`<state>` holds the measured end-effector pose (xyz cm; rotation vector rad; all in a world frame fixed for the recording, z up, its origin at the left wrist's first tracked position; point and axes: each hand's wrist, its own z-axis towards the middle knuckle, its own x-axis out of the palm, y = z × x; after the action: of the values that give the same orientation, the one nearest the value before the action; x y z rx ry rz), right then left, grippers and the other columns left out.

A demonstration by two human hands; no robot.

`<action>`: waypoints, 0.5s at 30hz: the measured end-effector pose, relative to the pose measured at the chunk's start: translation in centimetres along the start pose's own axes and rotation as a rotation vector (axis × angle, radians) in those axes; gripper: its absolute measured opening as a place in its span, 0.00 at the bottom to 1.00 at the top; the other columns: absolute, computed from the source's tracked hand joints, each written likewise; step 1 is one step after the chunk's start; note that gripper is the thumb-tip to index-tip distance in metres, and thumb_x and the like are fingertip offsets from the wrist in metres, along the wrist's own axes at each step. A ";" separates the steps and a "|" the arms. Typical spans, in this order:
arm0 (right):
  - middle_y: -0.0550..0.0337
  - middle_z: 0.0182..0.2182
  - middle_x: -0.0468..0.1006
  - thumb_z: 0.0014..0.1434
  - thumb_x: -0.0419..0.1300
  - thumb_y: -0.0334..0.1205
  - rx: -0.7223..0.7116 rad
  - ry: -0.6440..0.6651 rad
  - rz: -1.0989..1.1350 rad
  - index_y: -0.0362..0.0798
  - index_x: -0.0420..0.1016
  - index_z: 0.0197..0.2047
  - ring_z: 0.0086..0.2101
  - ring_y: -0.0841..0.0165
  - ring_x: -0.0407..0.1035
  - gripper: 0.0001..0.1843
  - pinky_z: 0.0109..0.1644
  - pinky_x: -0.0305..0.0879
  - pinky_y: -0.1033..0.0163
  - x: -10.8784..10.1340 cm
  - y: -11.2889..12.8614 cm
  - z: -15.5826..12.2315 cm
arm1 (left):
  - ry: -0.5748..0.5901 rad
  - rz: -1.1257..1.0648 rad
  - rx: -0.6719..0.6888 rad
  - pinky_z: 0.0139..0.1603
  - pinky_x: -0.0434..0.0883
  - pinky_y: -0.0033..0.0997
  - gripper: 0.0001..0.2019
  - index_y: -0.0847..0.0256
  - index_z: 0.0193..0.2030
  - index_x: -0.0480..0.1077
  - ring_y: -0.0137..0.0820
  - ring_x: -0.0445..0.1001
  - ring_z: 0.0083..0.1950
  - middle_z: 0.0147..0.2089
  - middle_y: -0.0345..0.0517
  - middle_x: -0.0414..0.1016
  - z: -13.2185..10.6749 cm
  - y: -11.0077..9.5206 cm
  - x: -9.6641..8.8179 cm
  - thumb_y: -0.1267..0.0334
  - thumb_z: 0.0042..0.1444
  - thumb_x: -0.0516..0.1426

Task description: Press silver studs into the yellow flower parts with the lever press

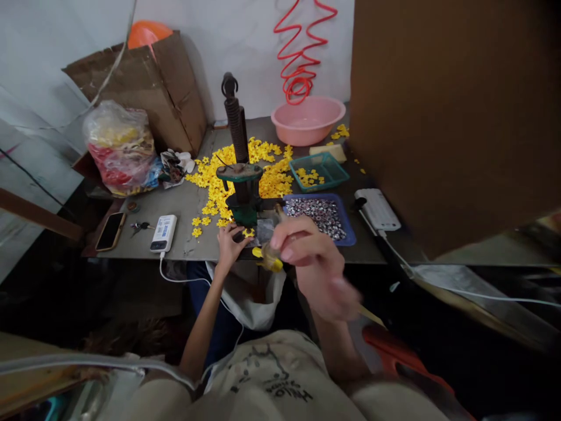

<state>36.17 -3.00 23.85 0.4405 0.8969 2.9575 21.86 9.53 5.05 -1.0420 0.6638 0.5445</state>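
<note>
A green hand press (245,213) with a dark spring column stands near the table's front edge. At its base, my left hand (230,245) has its fingers closed at a small yellow flower-shaped plastic piece (248,233). My right hand (318,260), partly blurred, is raised closer to the camera with its fingers curled round the press lever (279,211); most of the lever is hidden by the hand. Just left of those fingers are blurred yellow pieces (272,261), above an open whitish bag (258,304) at my lap. I cannot tell whether anything supports them.
Many yellow pieces (276,175) lie heaped behind the press. A blue tray (350,237) holds small shiny parts, beside a green basket (337,175) and a pink basin (307,126). A power bank (163,233), keys (142,225) and phone (110,231) lie left. A large brown box (438,117) blocks the right.
</note>
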 end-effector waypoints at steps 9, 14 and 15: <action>0.51 0.51 0.76 0.65 0.52 0.51 0.452 0.086 -0.767 0.52 0.70 0.58 0.52 0.57 0.71 0.22 0.59 0.65 0.48 -10.2 -4.4 -0.7 | 0.267 -0.146 0.013 0.47 0.71 0.40 0.15 0.53 0.47 0.78 0.38 0.73 0.44 0.42 0.47 0.74 -9.2 1.2 -2.8 0.59 0.51 0.66; 0.44 0.44 0.80 0.59 0.62 0.41 0.820 0.515 -1.427 0.48 0.78 0.52 0.42 0.52 0.75 0.18 0.45 0.68 0.51 -16.6 -8.9 -6.1 | 0.300 -0.189 -0.097 0.47 0.74 0.40 0.16 0.54 0.49 0.76 0.38 0.75 0.44 0.44 0.47 0.77 -13.4 3.2 -2.8 0.67 0.53 0.62; 0.44 0.42 0.81 0.59 0.62 0.41 0.810 0.541 -1.482 0.49 0.78 0.53 0.40 0.52 0.75 0.19 0.43 0.68 0.52 -16.9 -9.3 -6.7 | 0.244 -0.190 -0.092 0.45 0.73 0.38 0.13 0.55 0.48 0.76 0.36 0.75 0.41 0.42 0.47 0.77 -12.3 3.5 -3.1 0.68 0.56 0.59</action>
<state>50.00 -0.57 9.08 -0.7664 1.4757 1.2660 14.43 -0.52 0.98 -1.2560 0.7496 0.2865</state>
